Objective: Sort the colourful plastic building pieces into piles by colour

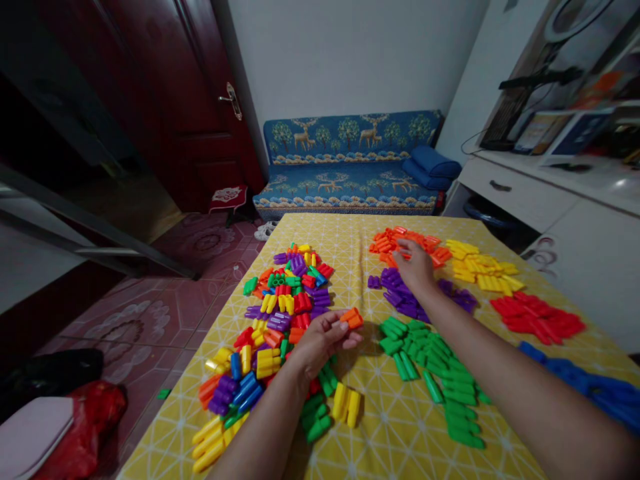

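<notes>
My left hand [327, 340] pinches an orange plastic building block [352, 319] between thumb and fingers, just right of a mixed pile of colored blocks [280, 322]. My right hand [414, 262] reaches over the near edge of the orange block pile [397, 237], its fingers parted, and I see nothing held in it. Under and beside that wrist lie purple blocks [400, 297]. Closer to me spreads a pile of green blocks [440, 360]. A yellow block [346, 405] sits apart, near my left forearm.
Yellow blocks [483, 267], red blocks [537, 317] and blue blocks [595, 387] form separate piles on the right of the yellow-patterned tablecloth [370, 447]. Beyond the table stands a blue sofa [345, 177]. A white cabinet [530, 200] flanks the right side. One green block [164, 394] lies on the floor.
</notes>
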A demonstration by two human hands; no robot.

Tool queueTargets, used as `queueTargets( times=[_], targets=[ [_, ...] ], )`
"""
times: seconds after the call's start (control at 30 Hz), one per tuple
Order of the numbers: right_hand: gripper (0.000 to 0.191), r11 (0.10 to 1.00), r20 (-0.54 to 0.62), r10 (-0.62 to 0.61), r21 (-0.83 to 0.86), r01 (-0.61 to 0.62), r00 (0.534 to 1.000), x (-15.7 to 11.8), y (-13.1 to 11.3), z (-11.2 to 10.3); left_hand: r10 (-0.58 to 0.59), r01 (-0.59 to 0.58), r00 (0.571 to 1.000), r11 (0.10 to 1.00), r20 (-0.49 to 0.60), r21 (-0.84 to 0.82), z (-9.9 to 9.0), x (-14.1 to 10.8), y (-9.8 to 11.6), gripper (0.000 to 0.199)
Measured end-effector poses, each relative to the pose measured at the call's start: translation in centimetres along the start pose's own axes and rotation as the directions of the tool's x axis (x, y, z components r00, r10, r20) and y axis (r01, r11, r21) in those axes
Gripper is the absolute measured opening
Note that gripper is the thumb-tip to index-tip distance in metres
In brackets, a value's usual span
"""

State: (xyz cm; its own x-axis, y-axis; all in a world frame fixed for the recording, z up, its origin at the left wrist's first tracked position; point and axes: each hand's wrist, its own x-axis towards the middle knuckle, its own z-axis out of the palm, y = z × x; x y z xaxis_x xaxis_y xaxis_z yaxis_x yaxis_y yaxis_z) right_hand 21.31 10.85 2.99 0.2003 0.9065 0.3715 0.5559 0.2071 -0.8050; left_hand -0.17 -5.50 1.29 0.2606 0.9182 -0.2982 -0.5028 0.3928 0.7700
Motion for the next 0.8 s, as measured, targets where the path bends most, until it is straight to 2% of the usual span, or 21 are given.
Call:
queueTargets(
  times=[0.07, 0.13, 0.2, 0.27, 0.4, 0.5, 0.57, 0.67, 0.73, 0.8],
  targets=[
    [0.028, 0.99, 0.163, -0.096, 0.119, 0.077, 0.982, -3.5, -1.7, 0.1, 0.013, -0.013, 1.0, 1.0, 0.008, 0.019, 0.0, 0.1, -0.1, 0.044],
    [0.027, 0.973, 0.352, -0.181, 0.201, 0.115, 0.918, -7.2, -3.5, 0.0, 0.033, -0.033, 0.999, 0.999, 0.018, 0.039, -0.2, 0.2, -0.2, 0.042],
    [0.026, 0.966, 0.461, -0.241, 0.197, 0.166, 0.854, -10.2, -5.1, -0.5, 0.059, -0.06, 0.998, 0.997, 0.016, 0.054, -0.4, 0.2, -0.4, 0.04],
    [0.026, 0.961, 0.484, -0.276, 0.163, 0.224, 0.83, -12.3, -6.4, -1.0, 0.09, -0.091, 0.996, 0.994, 0.01, 0.063, -0.6, 0.2, -0.5, 0.039],
    [0.025, 0.959, 0.467, -0.282, 0.172, 0.227, 0.838, -13.7, -7.2, -1.6, 0.141, -0.142, 0.99, 0.986, 0.02, 0.088, -0.6, 0.3, -0.7, 0.041],
    [0.021, 0.965, 0.49, -0.235, 0.225, 0.138, 0.839, -12.3, -6.0, -1.8, 0.165, -0.164, 0.986, 0.984, -0.018, 0.067, -0.5, 0.3, -0.7, 0.044],
    [0.023, 0.964, 0.459, -0.176, 0.257, 0.059, 0.871, -10.1, -4.4, -1.7, 0.169, -0.168, 0.984, 0.985, -0.057, 0.031, -0.4, 0.4, -0.6, 0.045],
    [0.027, 0.973, 0.259, 0.022, 0.218, -0.081, 0.966, -5.1, -1.2, -1.5, 0.157, -0.158, 0.984, 0.987, -0.081, -0.002, -0.4, 0.4, -0.5, 0.045],
    [0.026, 0.971, 0.114, 0.154, 0.169, -0.172, 0.982, -1.5, 0.9, -1.2, 0.142, -0.142, 0.987, 0.99, -0.075, -0.004, -0.4, 0.4, -0.5, 0.044],
    [0.026, 0.965, 0.034, 0.221, 0.138, -0.224, 0.975, 1.7, 2.6, -1.0, 0.131, -0.131, 0.989, 0.991, -0.067, 0.002, -0.4, 0.5, -0.6, 0.043]
  ],
)
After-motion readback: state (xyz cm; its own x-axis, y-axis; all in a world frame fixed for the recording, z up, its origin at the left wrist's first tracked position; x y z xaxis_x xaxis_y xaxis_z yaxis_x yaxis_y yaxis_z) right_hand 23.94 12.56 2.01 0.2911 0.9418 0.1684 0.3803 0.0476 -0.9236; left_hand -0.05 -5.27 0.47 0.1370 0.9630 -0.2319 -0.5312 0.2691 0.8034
